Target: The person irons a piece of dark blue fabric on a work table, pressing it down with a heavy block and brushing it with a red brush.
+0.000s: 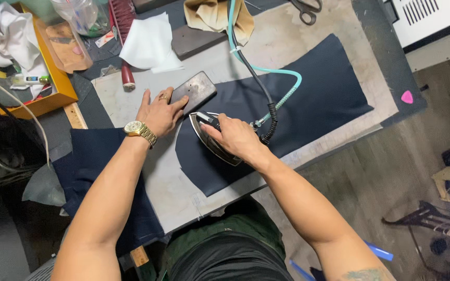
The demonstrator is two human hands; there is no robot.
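Right hand [234, 136] wraps shut round the handle of the steel steam iron [215, 139], sole flat on the dark navy cloth panel [308, 99] at its near-left end. Your left hand [158, 112] lies open, fingers spread, steadying the dark rectangular block [194, 91] just beside the iron's nose. Black cord w/ teal hose [279, 78] trails over the cloth; scissors [307, 10] sit well apart.

The dark navy fabric piece [308, 99] lies on the tabletop [131, 104] under the right hand [235, 138]; the dark flat metal block [194, 91] sits under the left hand's [157, 114] fingertips.
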